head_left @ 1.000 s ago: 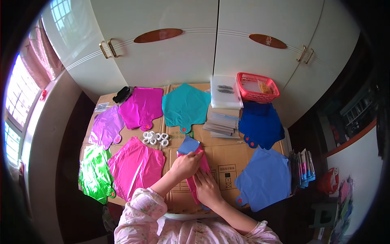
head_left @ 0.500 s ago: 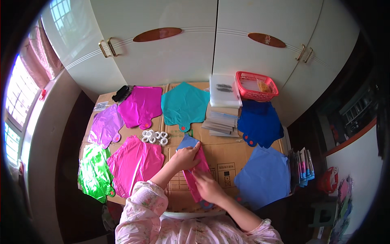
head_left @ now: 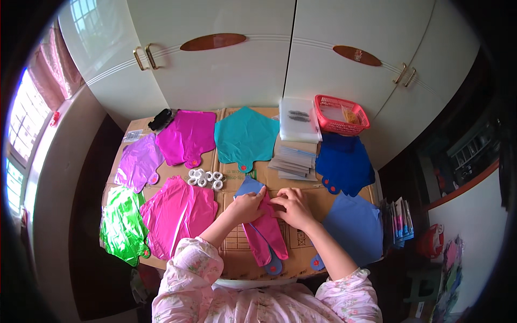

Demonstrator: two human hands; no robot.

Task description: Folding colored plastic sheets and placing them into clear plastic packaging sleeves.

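Flat, uninflated foil balloons lie folded in a narrow bundle in front of me, pink foil (head_left: 269, 234) together with blue foil (head_left: 249, 187) that shows at the top. A blue round tab (head_left: 274, 266) with a red mark sticks out at the lower end. My left hand (head_left: 249, 207) presses on the bundle's upper part, fingers closed over the foil. At the bundle's right edge, my right hand (head_left: 293, 207) has its fingers bent, with thumb and fingertips pinching the pink foil. The pink foil's lower end spreads into two strips.
Flat foil balloons ring the cardboard: green (head_left: 124, 226), pink (head_left: 180, 215), lilac (head_left: 139, 163), magenta (head_left: 186, 137), teal (head_left: 246, 134), dark blue (head_left: 344, 164), light blue (head_left: 353, 226). White rings (head_left: 202, 178), stacked cards (head_left: 293, 160), clear bags (head_left: 300, 126) and a red basket (head_left: 342, 126) stand among them.
My right hand has moved up from the bundle's lower part to its upper right edge. The pink foil's lower end has spread to the right. My left hand stays in place.
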